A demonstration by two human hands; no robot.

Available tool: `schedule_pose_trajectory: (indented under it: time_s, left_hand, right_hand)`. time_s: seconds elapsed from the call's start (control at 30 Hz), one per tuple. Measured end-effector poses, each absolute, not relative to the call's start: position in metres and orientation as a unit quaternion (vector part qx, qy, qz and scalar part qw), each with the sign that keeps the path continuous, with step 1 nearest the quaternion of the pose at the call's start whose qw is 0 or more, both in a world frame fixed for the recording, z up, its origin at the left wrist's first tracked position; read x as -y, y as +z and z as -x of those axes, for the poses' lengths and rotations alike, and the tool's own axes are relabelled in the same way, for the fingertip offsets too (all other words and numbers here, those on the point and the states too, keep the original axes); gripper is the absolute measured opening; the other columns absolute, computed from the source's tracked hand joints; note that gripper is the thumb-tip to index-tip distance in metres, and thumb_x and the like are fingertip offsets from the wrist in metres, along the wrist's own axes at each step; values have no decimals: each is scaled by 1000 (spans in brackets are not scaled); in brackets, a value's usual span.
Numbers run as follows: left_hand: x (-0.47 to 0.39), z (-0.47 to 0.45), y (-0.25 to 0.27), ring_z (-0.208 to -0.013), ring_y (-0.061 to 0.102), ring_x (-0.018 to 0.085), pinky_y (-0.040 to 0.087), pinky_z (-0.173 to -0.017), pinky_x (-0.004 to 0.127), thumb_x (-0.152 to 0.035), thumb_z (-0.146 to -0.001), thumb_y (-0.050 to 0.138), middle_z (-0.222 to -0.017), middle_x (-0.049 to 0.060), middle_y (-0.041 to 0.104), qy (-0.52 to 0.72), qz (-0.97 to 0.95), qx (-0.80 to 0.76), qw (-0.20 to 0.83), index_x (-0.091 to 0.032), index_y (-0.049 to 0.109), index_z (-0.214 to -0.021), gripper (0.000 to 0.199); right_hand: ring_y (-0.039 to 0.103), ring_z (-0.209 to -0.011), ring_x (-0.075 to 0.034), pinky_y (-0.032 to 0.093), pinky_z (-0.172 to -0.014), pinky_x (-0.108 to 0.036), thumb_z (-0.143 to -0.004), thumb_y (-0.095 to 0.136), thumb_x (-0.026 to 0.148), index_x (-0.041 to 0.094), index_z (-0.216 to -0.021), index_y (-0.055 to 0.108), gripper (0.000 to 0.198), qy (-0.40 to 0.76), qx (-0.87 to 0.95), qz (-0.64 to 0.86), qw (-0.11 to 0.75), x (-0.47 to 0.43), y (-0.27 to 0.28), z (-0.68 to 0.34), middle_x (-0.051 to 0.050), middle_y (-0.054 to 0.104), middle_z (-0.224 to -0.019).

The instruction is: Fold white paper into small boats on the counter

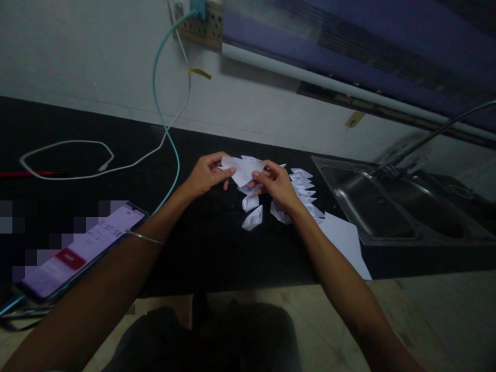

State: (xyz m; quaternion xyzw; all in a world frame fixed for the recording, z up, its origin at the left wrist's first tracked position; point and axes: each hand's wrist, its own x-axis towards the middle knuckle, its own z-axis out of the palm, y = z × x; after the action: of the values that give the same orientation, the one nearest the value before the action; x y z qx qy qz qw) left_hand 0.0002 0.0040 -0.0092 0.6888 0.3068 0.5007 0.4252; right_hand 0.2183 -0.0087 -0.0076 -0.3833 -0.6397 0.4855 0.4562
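Note:
Between my two hands is a piece of white paper (243, 172), held above the dark counter. My left hand (210, 174) pinches its left side, thumb on top. On the other side, my right hand (276, 182) grips the paper's right edge between thumb and fingers. Just below lie two small folded paper pieces (252, 218). More folded paper pieces (303, 188) are lined up in an overlapping row to the right, partly hidden by my right hand and forearm. Some white paper behind the held piece is mostly covered.
A stack of white sheets (343, 240) lies beside the steel sink (372, 206) at right. To the left are a phone (87, 248), a white cable (70, 142) and a teal cable (155, 82) rising to a wall socket. The counter (217, 258) ends close to my legs.

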Motion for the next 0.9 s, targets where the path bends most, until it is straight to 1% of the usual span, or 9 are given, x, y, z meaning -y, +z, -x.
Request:
schedule_pose_trajectory:
  time_s: [0.13,0.23,0.37,0.4,0.47,0.6,0.7,0.77,0.9]
  left_hand:
    - [-2,-4,-11,-45,60,12,46,-42,22,-31,-74,79,-65,-2,66,479,-696,-307,439,-18,62,-95,29]
    - [-2,-4,-13,-45,62,13,47,-41,24,-31,-74,79,-65,0,68,475,-691,-299,454,-18,66,-96,29]
    - [-4,2,-13,-39,58,13,33,-32,19,-35,-81,73,-52,0,64,468,-693,-305,456,-18,73,-104,28]
    - [-5,3,-13,-38,58,13,30,-31,19,-35,-82,72,-51,0,64,469,-692,-304,457,-19,74,-106,29]
    - [-6,6,-12,-40,61,15,29,-30,20,-36,-80,73,-54,2,66,474,-685,-300,464,-19,76,-106,32]
    - [-9,8,-12,-42,64,17,30,-29,21,-36,-79,73,-57,5,69,474,-674,-296,483,-16,76,-110,38]
    - [-7,6,-12,-42,65,17,30,-29,20,-35,-80,71,-56,3,68,476,-673,-299,480,-17,74,-115,39]
    - [-4,3,-11,-42,64,15,30,-31,19,-33,-80,72,-56,2,67,478,-674,-303,474,-18,74,-115,39]
    - [1,-2,-10,-44,64,13,38,-35,20,-31,-77,77,-66,4,72,480,-683,-304,459,-17,76,-109,35]
  right_hand:
    - [71,-65,-16,61,-55,-28,-75,76,56,22,-108,60,50,503,639,381,440,10,-10,-216,-1,71,-75]
    - [69,-60,-16,61,-56,-29,-74,76,57,22,-106,61,50,486,644,382,451,10,-12,-214,0,70,-70]
    - [69,-60,-16,62,-60,-32,-74,77,55,23,-102,64,45,460,638,383,484,8,-13,-215,-1,71,-72]
    - [70,-61,-17,62,-60,-34,-74,77,54,23,-101,65,43,456,636,384,490,8,-13,-215,-1,71,-72]
    - [70,-62,-18,63,-62,-37,-76,76,52,24,-100,68,37,451,634,383,498,8,-13,-216,-1,71,-73]
    - [70,-62,-18,63,-63,-37,-79,75,45,24,-100,71,30,455,629,367,512,8,-12,-217,-1,72,-76]
    - [69,-62,-17,62,-62,-34,-78,75,47,23,-102,70,34,457,621,371,517,8,-12,-217,-1,72,-74]
    - [69,-62,-17,61,-61,-33,-76,76,50,23,-103,69,39,460,625,379,504,8,-12,-215,-1,72,-74]
    - [67,-58,-16,59,-56,-31,-74,79,50,22,-98,70,39,461,633,379,493,9,-14,-213,-2,72,-73]
